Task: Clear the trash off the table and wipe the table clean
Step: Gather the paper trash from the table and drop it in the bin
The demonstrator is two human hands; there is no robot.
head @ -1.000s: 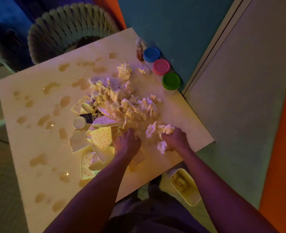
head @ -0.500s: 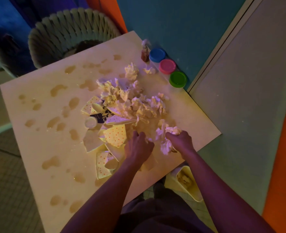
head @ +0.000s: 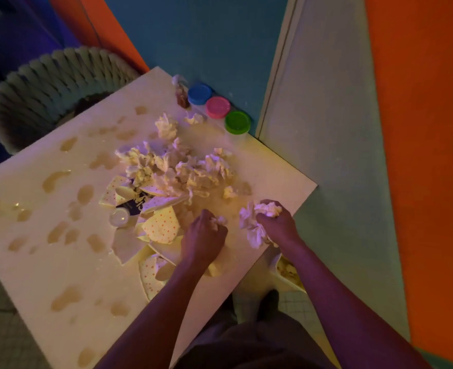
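Observation:
A heap of crumpled tissues (head: 185, 169) lies in the middle of the pale table (head: 60, 262). Torn dotted paper-plate pieces (head: 162, 226) and a small white cup (head: 119, 217) lie just left of my hands. My left hand (head: 202, 239) is curled round a small wad of tissue (head: 218, 222) near the table's front. My right hand (head: 276, 223) grips a bigger bunch of crumpled tissue (head: 254, 225) near the table's right corner. Brown liquid spots (head: 56, 179) cover the table's left half.
Three tubs with blue (head: 199, 94), pink (head: 218, 107) and green (head: 237, 122) lids stand at the far edge beside a small brown bottle (head: 182, 97). A woven basket (head: 52, 86) stands behind the table. A small bin (head: 289, 270) with trash sits on the floor under the right corner.
My left hand has drawn back from the pile and closed on a small wad of tissue. My right hand still holds its bunch of tissue, pulled slightly nearer the table's right corner.

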